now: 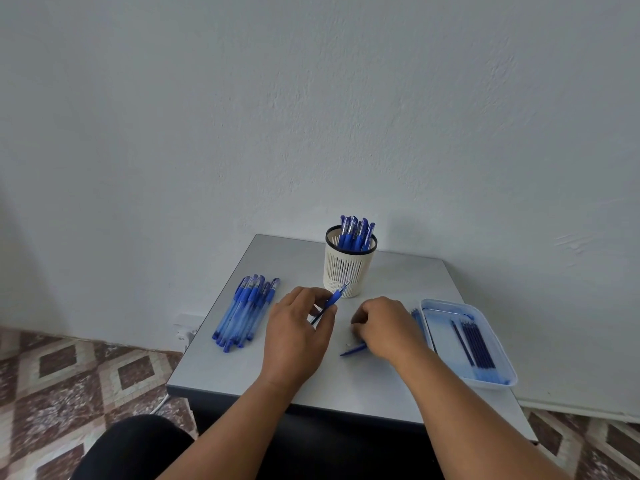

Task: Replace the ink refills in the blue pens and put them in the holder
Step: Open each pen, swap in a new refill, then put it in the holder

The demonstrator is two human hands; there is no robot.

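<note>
My left hand (298, 332) grips a blue pen front piece with its refill (334, 299), tip pointing up and right toward the holder. My right hand (384, 327) rests curled on the table over a blue pen part (353, 350) that sticks out to its left; whether the fingers grip it is unclear. A cream slotted holder (348, 271) with several blue capped pens (356, 232) stands at the back middle of the table. A pile of several blue pens (244, 311) lies at the left. Dark blue refills (476, 342) lie in a clear tray at the right.
The small grey table (311, 379) stands against a white wall. The clear plastic tray (498, 379) overhangs the table's right edge. A white power socket and cable (185, 332) sit by the table's left side. The floor is patterned tile. My dark-clothed knee is at the bottom left.
</note>
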